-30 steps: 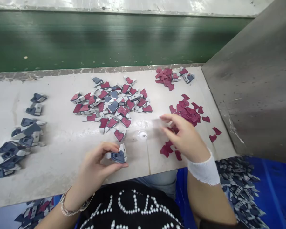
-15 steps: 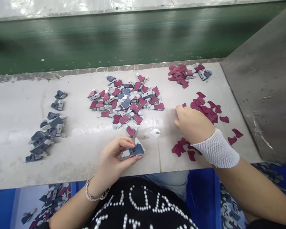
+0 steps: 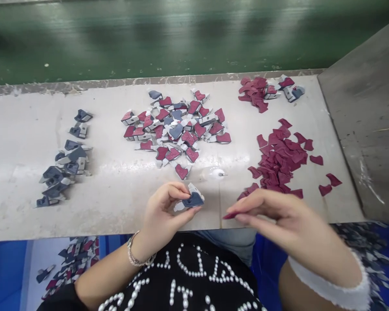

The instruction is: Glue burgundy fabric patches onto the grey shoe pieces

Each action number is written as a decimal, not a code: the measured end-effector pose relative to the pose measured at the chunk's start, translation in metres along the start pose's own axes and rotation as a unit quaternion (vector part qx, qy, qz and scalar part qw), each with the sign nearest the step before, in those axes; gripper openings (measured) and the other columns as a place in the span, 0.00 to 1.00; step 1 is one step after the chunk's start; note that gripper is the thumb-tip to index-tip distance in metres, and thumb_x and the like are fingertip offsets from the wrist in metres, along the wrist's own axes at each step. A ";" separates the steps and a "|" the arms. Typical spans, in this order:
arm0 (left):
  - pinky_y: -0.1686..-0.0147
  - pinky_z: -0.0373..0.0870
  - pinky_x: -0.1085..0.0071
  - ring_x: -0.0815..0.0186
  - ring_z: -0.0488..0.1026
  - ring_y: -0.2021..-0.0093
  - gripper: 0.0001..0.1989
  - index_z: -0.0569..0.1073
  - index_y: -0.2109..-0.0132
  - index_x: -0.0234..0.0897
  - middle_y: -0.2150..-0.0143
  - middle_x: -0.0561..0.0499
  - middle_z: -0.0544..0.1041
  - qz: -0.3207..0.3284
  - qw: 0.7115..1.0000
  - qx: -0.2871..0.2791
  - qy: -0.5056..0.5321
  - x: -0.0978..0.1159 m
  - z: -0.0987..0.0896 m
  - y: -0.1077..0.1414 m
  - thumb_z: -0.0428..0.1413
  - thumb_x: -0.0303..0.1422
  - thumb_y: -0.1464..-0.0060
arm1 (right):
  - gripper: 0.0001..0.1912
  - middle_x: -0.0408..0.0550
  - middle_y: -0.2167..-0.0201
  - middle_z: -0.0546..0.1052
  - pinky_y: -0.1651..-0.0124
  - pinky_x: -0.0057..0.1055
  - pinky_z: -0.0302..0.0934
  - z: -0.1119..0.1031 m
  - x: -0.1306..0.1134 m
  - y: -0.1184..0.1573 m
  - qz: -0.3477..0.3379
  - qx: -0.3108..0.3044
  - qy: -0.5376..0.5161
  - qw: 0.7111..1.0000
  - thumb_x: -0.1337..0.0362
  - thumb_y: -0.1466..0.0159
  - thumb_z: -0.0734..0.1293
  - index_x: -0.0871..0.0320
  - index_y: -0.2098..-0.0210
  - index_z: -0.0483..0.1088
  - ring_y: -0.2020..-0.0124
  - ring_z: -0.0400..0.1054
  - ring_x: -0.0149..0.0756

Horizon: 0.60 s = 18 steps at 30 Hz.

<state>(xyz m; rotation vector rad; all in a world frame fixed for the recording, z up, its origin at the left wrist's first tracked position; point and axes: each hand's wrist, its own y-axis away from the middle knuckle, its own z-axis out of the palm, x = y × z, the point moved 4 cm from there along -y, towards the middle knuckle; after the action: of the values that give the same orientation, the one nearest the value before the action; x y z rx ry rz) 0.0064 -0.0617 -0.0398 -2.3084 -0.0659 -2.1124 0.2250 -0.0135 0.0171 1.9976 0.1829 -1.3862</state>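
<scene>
Between the thumb and fingers of my left hand [image 3: 167, 207] is a blue-grey and white plastic part [image 3: 193, 199], held just above the table near its front edge. My right hand [image 3: 275, 216] pinches a thin maroon piece [image 3: 231, 215] at its fingertips, a short way right of the plastic part and apart from it. Behind my right hand lies a heap of loose maroon pieces [image 3: 280, 155], partly hidden by the hand. Mid-table is a pile of blue-grey and white parts [image 3: 176, 131], many with maroon faces.
Plain blue-grey parts [image 3: 65, 172] form a row at left. Another maroon cluster [image 3: 254, 93] lies at back right beside a few assembled parts. A small white disc with a pin [image 3: 218, 173] is mid-table. A metal panel [image 3: 366, 116] bounds the right; a blue bin [image 3: 6, 272] stands below.
My right hand has come back from the maroon heap toward the left hand, now with a maroon piece in its fingers. My left hand still holds the plastic part. The view has shifted slightly.
</scene>
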 end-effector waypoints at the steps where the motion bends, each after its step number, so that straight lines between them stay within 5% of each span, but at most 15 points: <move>1: 0.61 0.79 0.67 0.65 0.76 0.59 0.13 0.70 0.61 0.39 0.60 0.50 0.73 0.011 1.000 -0.004 -0.016 -0.001 0.002 0.001 0.65 0.25 0.50 | 0.05 0.45 0.64 0.80 0.58 0.32 0.72 0.013 -0.001 0.002 -0.002 -0.027 -0.056 0.998 0.59 0.35 0.70 0.52 0.65 0.74 0.62 0.77 0.38; 6: 0.61 0.79 0.65 0.65 0.76 0.60 0.13 0.71 0.60 0.40 0.61 0.50 0.74 0.100 0.991 -0.015 -0.085 0.008 0.009 0.001 0.66 0.25 0.50 | 0.06 0.43 0.68 0.75 0.62 0.30 0.69 0.043 0.002 -0.011 -0.007 -0.021 -0.151 0.988 0.63 0.35 0.69 0.54 0.68 0.69 0.67 0.72 0.33; 18: 0.62 0.80 0.70 0.67 0.78 0.62 0.14 0.74 0.59 0.39 0.61 0.51 0.77 0.198 0.969 -0.067 -0.134 0.028 0.008 -0.005 0.68 0.27 0.52 | 0.10 0.43 0.72 0.77 0.67 0.30 0.67 0.032 0.002 -0.019 0.030 0.003 -0.115 0.993 0.58 0.37 0.72 0.56 0.69 0.70 0.70 0.72 0.34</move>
<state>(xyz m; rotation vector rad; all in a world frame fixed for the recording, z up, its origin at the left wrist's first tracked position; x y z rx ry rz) 0.0164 -0.0558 -0.0125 -2.4107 0.5077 -1.6540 0.1919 -0.0192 0.0002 1.8164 0.0150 -1.5649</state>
